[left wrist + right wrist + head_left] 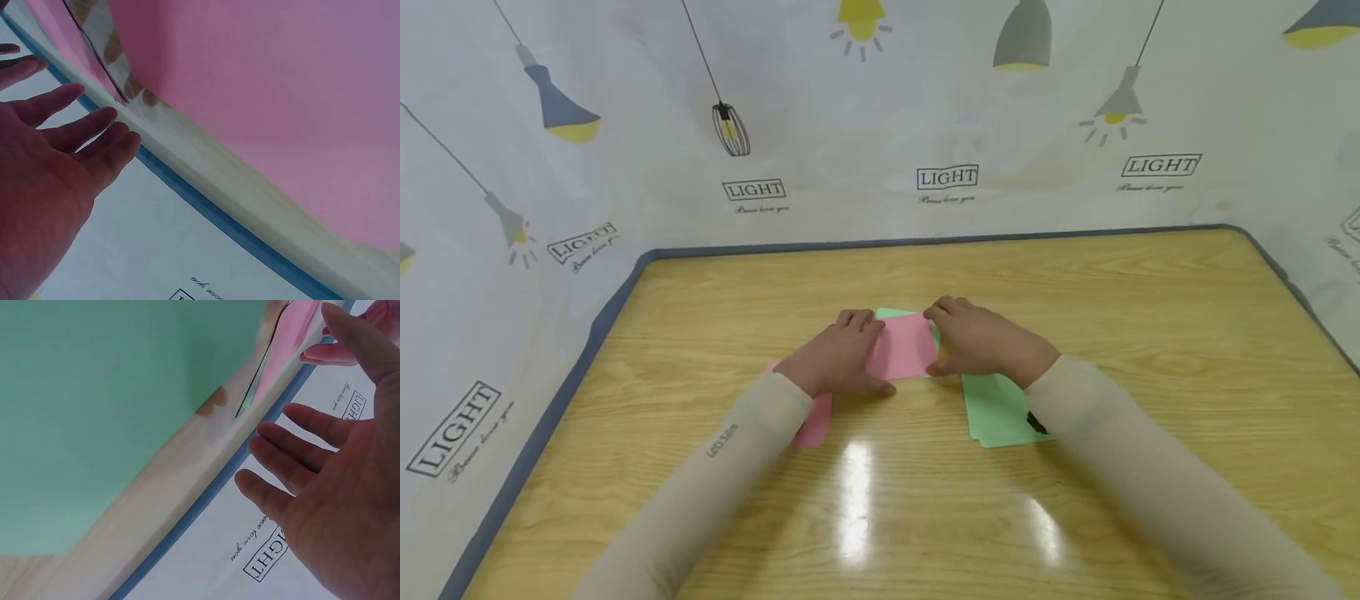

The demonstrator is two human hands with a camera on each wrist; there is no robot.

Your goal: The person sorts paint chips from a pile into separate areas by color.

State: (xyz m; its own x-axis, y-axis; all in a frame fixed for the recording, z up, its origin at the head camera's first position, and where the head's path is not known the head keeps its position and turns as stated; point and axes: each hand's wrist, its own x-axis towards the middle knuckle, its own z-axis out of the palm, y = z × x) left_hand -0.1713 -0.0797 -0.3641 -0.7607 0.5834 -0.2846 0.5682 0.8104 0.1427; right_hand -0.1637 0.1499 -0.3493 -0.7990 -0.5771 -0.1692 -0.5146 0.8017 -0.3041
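A pink paper card (904, 346) lies in the middle of the table over a green card (891, 313), whose edge shows along the back and right. My left hand (841, 354) is at the pink card's left side, fingertips right at its edge and thumb toward the front. On the opposite side my right hand (981, 337) has its fingers and thumb at the card's right corners. In the wrist views the fingers of the left hand (56, 156) and right hand (337, 462) are fairly straight and spread.
Another pink card (816, 421) lies partly hidden under the left forearm. Green cards (996, 408) lie below the right wrist, with a small black shape (1036, 422) on them. The wooden table (925, 517) ends at a blue-edged cloth wall (850, 225) printed with lamps.
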